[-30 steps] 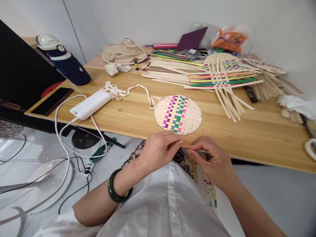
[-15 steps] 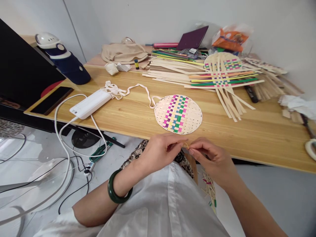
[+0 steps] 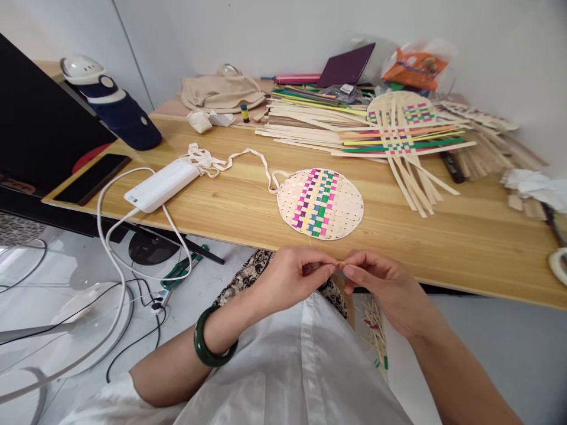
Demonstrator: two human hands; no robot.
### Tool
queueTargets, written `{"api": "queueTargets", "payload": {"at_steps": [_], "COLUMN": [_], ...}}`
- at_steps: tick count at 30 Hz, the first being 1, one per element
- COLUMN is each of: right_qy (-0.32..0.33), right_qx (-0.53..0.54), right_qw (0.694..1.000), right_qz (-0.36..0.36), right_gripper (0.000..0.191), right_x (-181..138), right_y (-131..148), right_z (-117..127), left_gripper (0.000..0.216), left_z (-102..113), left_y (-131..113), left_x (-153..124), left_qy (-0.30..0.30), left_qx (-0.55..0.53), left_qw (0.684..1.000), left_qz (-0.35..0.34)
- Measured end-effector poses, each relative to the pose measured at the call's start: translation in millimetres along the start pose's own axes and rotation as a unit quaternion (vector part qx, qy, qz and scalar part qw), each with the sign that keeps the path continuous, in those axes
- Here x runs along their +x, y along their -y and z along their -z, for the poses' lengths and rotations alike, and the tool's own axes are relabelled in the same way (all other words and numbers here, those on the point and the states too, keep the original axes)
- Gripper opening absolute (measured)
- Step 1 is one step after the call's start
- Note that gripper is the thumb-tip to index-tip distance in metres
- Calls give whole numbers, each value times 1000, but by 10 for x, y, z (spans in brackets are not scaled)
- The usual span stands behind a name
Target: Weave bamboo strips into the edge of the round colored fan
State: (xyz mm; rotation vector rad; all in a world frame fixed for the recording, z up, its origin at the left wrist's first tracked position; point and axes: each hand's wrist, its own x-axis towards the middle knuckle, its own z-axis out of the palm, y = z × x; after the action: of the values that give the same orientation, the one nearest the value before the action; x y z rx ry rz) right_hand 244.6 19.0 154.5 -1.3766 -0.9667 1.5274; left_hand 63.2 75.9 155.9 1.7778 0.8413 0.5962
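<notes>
Thin yellow thread (image 3: 341,263) is pinched between my two hands, just off the desk's front edge. My left hand (image 3: 301,273), with a green bangle on its wrist, closes thumb and forefinger on it from the left. From the right, my right hand (image 3: 376,280) pinches it too, the fingertips of both hands almost touching. Beyond them a round woven piece (image 3: 319,204) lies flat on the desk, with pink, purple, blue and green strips across its middle. A pale ribbon (image 3: 268,174) trails from its left edge. Whether a needle is on the thread cannot be seen.
On the wooden desk (image 3: 230,218) lie a white power bank (image 3: 162,184) with cables, a phone (image 3: 93,179) and a blue bottle (image 3: 119,112). Bamboo strips (image 3: 301,121) and another partly woven piece (image 3: 401,136) lie at the back. Scissors (image 3: 557,260) rest at right.
My fingertips have come closer together, and the loop of yellow thread between them has become smaller. My left hand has shifted slightly down. The woven piece stays in place.
</notes>
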Motion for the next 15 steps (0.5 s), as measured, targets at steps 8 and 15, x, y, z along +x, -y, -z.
{"api": "queueTargets", "payload": {"at_steps": [8, 15], "right_qy": [-41, -60], "right_qx": [-10, -19], "right_qw": [999, 998], "right_qz": [-10, 6], "right_gripper": [24, 27], "right_x": [10, 0], "right_y": [-14, -10], "right_z": [-41, -80], "left_gripper": [19, 16], "left_z": [-54, -121], "left_y": [15, 14], "left_x": [-6, -3], "left_qy": [-32, -75], "left_qx": [-27, 0], "left_qw": [999, 997], "left_qz": [24, 32]}}
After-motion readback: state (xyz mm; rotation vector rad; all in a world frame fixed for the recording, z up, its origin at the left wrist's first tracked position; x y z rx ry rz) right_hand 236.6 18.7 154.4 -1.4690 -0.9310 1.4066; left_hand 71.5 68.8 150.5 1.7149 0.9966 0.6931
